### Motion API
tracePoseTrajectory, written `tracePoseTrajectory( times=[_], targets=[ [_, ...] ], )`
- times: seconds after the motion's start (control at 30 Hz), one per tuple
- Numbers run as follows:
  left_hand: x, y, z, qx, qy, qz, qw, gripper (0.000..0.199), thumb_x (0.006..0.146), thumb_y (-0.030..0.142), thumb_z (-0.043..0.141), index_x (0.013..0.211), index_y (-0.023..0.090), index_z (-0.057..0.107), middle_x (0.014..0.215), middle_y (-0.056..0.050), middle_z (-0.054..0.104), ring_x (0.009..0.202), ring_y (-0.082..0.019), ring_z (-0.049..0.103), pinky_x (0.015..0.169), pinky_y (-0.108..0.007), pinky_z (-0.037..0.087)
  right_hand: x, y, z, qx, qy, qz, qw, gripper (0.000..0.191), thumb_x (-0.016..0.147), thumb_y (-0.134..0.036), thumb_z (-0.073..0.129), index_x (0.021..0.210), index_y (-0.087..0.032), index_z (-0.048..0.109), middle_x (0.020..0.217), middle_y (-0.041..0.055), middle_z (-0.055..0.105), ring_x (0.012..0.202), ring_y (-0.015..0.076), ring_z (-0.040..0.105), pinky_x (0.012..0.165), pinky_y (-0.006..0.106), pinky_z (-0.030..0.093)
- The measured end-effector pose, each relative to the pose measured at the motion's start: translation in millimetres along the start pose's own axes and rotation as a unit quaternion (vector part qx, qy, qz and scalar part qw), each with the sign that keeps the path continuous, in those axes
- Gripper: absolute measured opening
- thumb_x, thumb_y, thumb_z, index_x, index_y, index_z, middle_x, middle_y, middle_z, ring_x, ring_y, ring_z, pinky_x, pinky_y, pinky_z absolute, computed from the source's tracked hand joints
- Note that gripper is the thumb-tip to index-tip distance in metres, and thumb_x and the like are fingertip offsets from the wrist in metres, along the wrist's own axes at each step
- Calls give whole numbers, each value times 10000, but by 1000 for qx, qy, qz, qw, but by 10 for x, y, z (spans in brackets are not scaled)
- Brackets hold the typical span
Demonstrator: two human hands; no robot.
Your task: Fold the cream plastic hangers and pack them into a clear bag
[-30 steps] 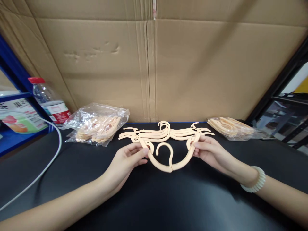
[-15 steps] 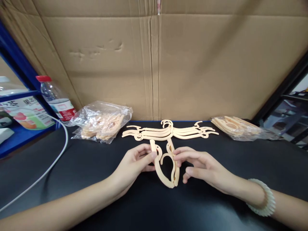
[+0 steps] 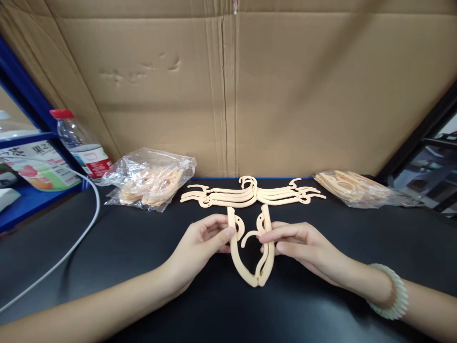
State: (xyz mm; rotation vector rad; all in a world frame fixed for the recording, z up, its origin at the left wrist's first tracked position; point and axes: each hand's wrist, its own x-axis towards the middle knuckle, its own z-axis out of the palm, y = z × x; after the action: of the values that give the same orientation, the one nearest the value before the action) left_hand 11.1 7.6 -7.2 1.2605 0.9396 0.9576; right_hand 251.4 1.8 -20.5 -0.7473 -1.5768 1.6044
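Note:
A beige folding clothes hanger (image 3: 241,267) is held between my two hands, its arms folded up into a narrow V with the hinge at the bottom. My left hand (image 3: 210,237) pinches the left arm near its upper end. On the other side, my right hand (image 3: 300,243) grips the right arm between thumb and fingers. The hanger's hook curls inward between the arms, near my right fingertips. Just beyond lie several unfolded beige hangers (image 3: 235,196), stacked together with their hooks toward the cardboard.
A clear plastic bag of folded hangers (image 3: 152,186) lies back left, another bag of hangers (image 3: 352,188) back right. A red-capped bottle (image 3: 84,147) stands by the blue shelf (image 3: 32,193). A white cable (image 3: 76,247) crosses the left side. Cardboard (image 3: 160,85) walls the back.
The hanger's two arms have spread a little wider apart. My right thumb and fingers have closed onto its right arm, where the thumb was off it before.

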Motion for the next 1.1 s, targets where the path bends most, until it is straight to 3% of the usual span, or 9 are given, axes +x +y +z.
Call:
tracePoseTrajectory(
  times=[0.2, 0.43, 0.7, 0.9, 1.1],
  targets=[
    [3, -5, 13, -19, 29, -7, 999, 260, 747, 323, 778, 916, 166, 657, 880, -48, 714, 806, -176, 668, 693, -270, 566, -22, -57, 28, -49, -48, -32, 997, 290, 917, -305, 625, 1203, -286, 670, 1375, 53, 526, 1285, 244, 474, 1120, 427, 315],
    [5, 24, 18, -3, 32, 19, 999, 253, 746, 326, 772, 894, 158, 654, 871, -60, 720, 810, -194, 681, 703, -296, 580, -49, -93, 50, -81, -37, -22, 996, 325, 924, -365, 604, 1244, -317, 638, 1472, 28, 427, 1379, 261, 352, 1140, 468, 277],
    [-16, -2, 20, 81, -1, 89, 993, 227, 789, 287, 727, 993, 194, 690, 989, -59, 721, 929, -219, 665, 817, -328, 560, -75, -101, 92, -15, -78, -20, 997, 358, 938, -295, 596, 1291, -348, 590, 1541, 6, 304, 1383, 250, 352, 1126, 430, 321],
    [-40, -26, 48, 55, -34, 50, 997, 234, 821, 300, 698, 1027, 195, 661, 977, -60, 723, 903, -215, 682, 788, -324, 571, -120, -129, 101, -36, -103, -25, 994, 403, 947, -250, 578, 1339, -338, 542, 1548, 22, 283, 1365, 254, 380, 1126, 443, 322],
    [-21, -85, 20, 45, -9, 50, 998, 319, 806, 301, 716, 1079, 188, 596, 876, -42, 712, 816, -186, 675, 674, -270, 569, -128, -127, 83, -106, -93, -39, 989, 391, 957, -248, 551, 1340, -327, 536, 1533, 24, 320, 1387, 246, 342, 1149, 443, 274]
  ],
)
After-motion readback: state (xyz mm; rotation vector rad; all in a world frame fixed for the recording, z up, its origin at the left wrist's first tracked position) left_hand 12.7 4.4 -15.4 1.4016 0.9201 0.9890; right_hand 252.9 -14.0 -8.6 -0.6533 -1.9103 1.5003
